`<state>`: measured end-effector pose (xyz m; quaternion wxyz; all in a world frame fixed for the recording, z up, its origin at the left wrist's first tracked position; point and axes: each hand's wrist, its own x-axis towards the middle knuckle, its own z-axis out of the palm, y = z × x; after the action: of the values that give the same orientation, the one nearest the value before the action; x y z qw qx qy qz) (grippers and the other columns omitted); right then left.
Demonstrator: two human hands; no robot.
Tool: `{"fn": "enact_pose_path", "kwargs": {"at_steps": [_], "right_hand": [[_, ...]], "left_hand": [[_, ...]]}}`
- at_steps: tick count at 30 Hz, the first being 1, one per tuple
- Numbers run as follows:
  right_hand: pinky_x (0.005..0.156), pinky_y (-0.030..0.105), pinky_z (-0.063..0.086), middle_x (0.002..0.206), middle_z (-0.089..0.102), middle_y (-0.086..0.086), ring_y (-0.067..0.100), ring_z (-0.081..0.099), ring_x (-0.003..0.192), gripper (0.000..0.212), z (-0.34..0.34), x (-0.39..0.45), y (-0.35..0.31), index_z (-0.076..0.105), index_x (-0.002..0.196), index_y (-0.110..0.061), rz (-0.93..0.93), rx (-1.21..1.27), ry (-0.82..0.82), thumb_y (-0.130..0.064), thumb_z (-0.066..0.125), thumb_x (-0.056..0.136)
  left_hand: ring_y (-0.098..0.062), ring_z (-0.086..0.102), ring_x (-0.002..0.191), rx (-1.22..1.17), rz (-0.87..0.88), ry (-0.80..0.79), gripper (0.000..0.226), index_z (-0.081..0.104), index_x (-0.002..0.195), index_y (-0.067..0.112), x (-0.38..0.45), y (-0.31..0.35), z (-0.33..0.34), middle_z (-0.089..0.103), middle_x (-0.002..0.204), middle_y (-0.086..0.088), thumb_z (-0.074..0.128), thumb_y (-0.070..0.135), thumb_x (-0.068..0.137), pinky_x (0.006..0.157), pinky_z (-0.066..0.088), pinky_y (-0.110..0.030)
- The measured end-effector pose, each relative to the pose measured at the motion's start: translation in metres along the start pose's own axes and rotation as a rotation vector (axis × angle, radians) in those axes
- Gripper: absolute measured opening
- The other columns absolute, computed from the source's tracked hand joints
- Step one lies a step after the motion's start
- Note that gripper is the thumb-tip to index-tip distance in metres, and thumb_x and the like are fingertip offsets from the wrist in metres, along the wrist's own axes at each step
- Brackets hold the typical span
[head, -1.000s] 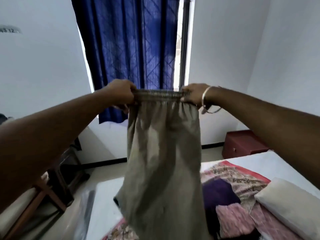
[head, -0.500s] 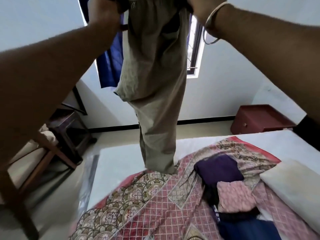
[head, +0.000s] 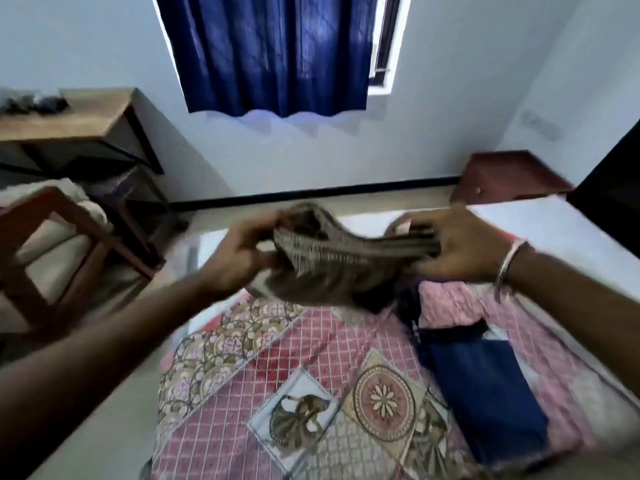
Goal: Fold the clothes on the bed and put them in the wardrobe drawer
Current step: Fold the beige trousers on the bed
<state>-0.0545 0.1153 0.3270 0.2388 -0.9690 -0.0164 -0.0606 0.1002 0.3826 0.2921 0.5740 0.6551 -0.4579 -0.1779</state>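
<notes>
Khaki trousers (head: 332, 271) with an elastic waistband hang bunched just above the bed, blurred by motion. My left hand (head: 239, 256) grips the left end of the waistband and my right hand (head: 457, 247), with a silver bangle at the wrist, grips the right end. Below them a patterned pink and red bedspread (head: 277, 393) covers the bed. On its right side lie a pink garment (head: 450, 301), a dark purple one partly hidden under the trousers, and a blue garment (head: 485, 393). No wardrobe drawer is in view.
A blue curtain (head: 277, 53) covers the window ahead. A wooden desk (head: 79, 123) and a wooden chair (head: 52, 244) with a cushion stand at the left. A dark red bedside cabinet (head: 509, 178) stands on the floor at the far right, beyond the white mattress edge (head: 540, 223).
The trousers, held high at arm's length before, have come down to just above the bed and are now bunched. Both hands still grip the waistband.
</notes>
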Motion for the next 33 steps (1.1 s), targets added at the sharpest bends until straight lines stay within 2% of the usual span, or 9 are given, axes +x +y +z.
{"fn": "enact_pose_path", "kwargs": {"at_steps": [5,12,14,17,21,24,27,30,33], "right_hand": [[0.066,0.039,0.054,0.090,0.066,-0.002,0.022,0.064,0.087,0.027,0.175,-0.101,0.032,0.065,0.090,-0.022,0.202,-0.154,-0.563,-0.043,0.062,0.073],[0.073,0.037,0.044,0.119,0.051,0.003,0.031,0.057,0.107,0.043,0.340,-0.194,0.066,0.049,0.116,-0.023,0.273,-0.145,-0.802,-0.043,0.060,0.080],[0.081,0.039,0.046,0.124,0.049,0.004,0.032,0.056,0.111,0.050,0.382,-0.221,0.077,0.047,0.122,-0.021,0.288,-0.117,-0.869,-0.045,0.061,0.080],[0.088,0.038,0.047,0.131,0.044,0.002,0.029,0.054,0.117,0.052,0.430,-0.258,0.092,0.049,0.127,-0.019,0.411,-0.021,-0.982,-0.045,0.062,0.083],[0.081,0.036,0.051,0.122,0.051,-0.001,0.024,0.058,0.107,0.048,0.473,-0.283,0.107,0.058,0.115,-0.022,0.559,0.068,-0.807,-0.059,0.040,0.089],[0.071,0.036,0.049,0.107,0.055,0.005,0.025,0.056,0.094,0.046,0.496,-0.273,0.111,0.056,0.105,-0.016,0.806,0.177,-0.273,-0.056,0.041,0.090],[0.082,0.033,0.042,0.106,0.055,0.012,0.024,0.050,0.099,0.045,0.512,-0.246,0.112,0.055,0.110,-0.007,1.007,0.233,0.119,-0.048,0.050,0.092],[0.082,0.037,0.040,0.101,0.052,0.013,0.027,0.048,0.095,0.041,0.526,-0.234,0.113,0.058,0.102,-0.005,1.105,0.204,0.247,-0.045,0.050,0.094],[0.079,0.034,0.039,0.100,0.050,0.012,0.028,0.047,0.092,0.041,0.537,-0.241,0.109,0.059,0.098,-0.006,1.148,0.209,0.213,-0.045,0.045,0.097]], "left_hand": [[-0.007,0.067,0.083,0.463,-0.245,-0.408,0.023,0.066,0.108,0.038,-0.139,-0.132,0.064,0.071,0.094,0.011,0.065,0.046,0.086,0.067,0.055,-0.028],[-0.006,0.061,0.077,0.870,-0.238,-0.873,0.021,0.061,0.098,0.046,-0.269,-0.252,0.147,0.058,0.090,0.016,0.050,0.051,0.081,0.044,0.046,-0.020],[0.003,0.059,0.080,0.956,-0.306,-0.975,0.021,0.062,0.094,0.053,-0.295,-0.273,0.165,0.053,0.104,0.020,0.047,0.054,0.080,0.048,0.046,-0.015],[-0.019,0.069,0.099,0.880,-0.439,-1.191,0.047,0.057,0.116,0.047,-0.329,-0.292,0.192,0.061,0.131,0.000,0.057,0.024,0.075,0.054,0.055,-0.026],[-0.040,0.045,0.130,0.783,-0.599,-1.546,0.052,0.039,0.145,0.041,-0.325,-0.307,0.215,0.023,0.158,-0.016,0.038,0.013,0.101,0.094,0.044,-0.046],[-0.032,0.063,0.109,0.741,-0.494,-1.437,0.034,0.060,0.122,0.025,-0.299,-0.330,0.234,0.064,0.122,-0.008,0.040,0.025,0.095,0.082,0.048,-0.037],[-0.027,0.070,0.078,0.691,-0.292,-0.905,0.029,0.053,0.106,0.026,-0.259,-0.356,0.242,0.070,0.097,-0.003,0.038,0.034,0.082,0.056,0.050,-0.028],[-0.032,0.064,0.093,0.647,-0.146,-0.476,0.038,0.059,0.113,0.019,-0.193,-0.388,0.253,0.068,0.109,-0.012,0.046,0.030,0.079,0.070,0.054,-0.034],[-0.035,0.055,0.116,0.804,-0.195,-0.372,0.050,0.062,0.128,0.021,-0.107,-0.418,0.258,0.061,0.132,-0.008,0.041,0.031,0.085,0.089,0.046,-0.047]]}}
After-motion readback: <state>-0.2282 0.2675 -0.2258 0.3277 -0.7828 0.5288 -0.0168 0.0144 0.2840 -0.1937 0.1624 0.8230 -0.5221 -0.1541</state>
